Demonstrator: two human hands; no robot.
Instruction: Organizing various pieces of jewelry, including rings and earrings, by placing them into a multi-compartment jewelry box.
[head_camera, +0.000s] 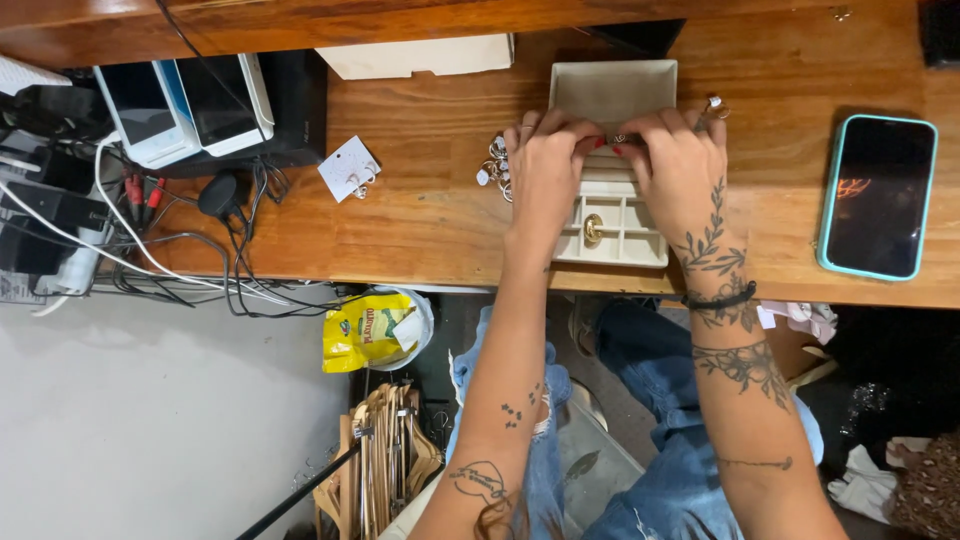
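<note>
A small cream jewellery box (612, 232) lies open on the wooden desk (430, 210), its lid (612, 88) tipped back. My left hand (545, 172) and my right hand (678, 165) meet over the box's ring rolls, fingertips pinched together on a small ring (620, 138) between them. A gold ring (593, 229) rests in one of the front compartments. A heap of silver rings and earrings (496, 163) lies just left of my left hand. One more ring (716, 105) sits by my right hand's knuckles.
A phone in a teal case (878, 196) lies at the right. A white earring card (349, 168) lies left of the box, with card readers (185, 105) and tangled cables (190, 250) beyond. Under the desk are a yellow bag (365, 333) and wooden hangers (385, 450).
</note>
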